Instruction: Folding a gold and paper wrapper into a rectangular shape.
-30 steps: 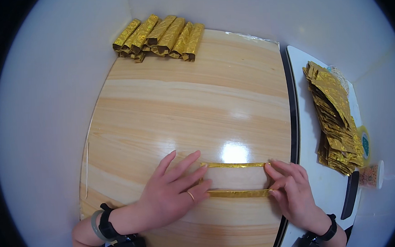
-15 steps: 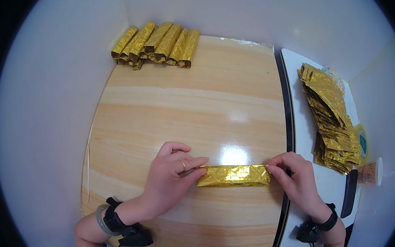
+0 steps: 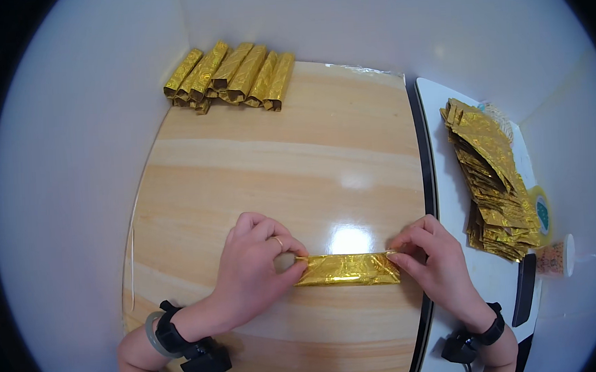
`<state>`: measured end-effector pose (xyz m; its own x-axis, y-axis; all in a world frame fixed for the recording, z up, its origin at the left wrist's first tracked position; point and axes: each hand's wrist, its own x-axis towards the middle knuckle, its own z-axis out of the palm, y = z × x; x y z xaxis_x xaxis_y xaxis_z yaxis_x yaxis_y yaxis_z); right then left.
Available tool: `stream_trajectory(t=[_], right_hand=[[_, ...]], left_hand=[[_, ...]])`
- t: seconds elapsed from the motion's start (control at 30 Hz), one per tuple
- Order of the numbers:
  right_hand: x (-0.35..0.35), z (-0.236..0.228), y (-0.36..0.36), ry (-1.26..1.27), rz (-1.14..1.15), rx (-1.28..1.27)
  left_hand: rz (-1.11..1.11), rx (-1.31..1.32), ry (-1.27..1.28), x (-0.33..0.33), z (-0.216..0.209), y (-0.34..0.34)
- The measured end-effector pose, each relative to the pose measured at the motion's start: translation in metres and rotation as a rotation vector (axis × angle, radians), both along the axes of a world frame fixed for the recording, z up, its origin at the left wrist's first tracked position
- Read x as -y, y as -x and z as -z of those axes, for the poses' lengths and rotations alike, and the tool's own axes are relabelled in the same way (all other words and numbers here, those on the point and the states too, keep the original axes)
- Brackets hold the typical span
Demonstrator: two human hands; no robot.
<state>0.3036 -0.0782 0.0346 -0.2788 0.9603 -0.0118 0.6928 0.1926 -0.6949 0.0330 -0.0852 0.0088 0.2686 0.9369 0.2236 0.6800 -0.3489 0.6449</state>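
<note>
Left hand [image 3: 254, 274]: grip pinching one end of a shiny gold foil strip [image 3: 349, 270]
Right hand [image 3: 441, 266]: grip pinching its other end
Strip: between both hands, over the pale wood-grain tabletop [image 3: 263, 181]

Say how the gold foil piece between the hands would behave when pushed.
The gold foil piece is probably light, as it looks thin. It may crease easily, given its wrinkled surface. Its flat shape suggests sliding rather than rolling.

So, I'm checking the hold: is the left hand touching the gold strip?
Touching. The head view shows the left hand, its fingers pinching the gold strip at the upper left corner.
</note>
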Motion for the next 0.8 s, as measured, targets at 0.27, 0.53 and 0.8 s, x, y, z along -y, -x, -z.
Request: stream_trajectory(t=[0.27,0.53,0.8], right_hand=[[-0.006,0.000,-0.006,-0.107,-0.212,0.148],[0.003,-0.008,-0.008,0.090,-0.096,-0.018],[0.002,-0.006,-0.017,0.410,-0.021,-0.535]], left_hand=[[0.095,-0.007,0.008,-0.001,-0.003,0.000],[0.125,0.116,0.108,0.002,-0.005,0.003],[0.168,0.473,-0.002,0.005,-0.005,0.003]])
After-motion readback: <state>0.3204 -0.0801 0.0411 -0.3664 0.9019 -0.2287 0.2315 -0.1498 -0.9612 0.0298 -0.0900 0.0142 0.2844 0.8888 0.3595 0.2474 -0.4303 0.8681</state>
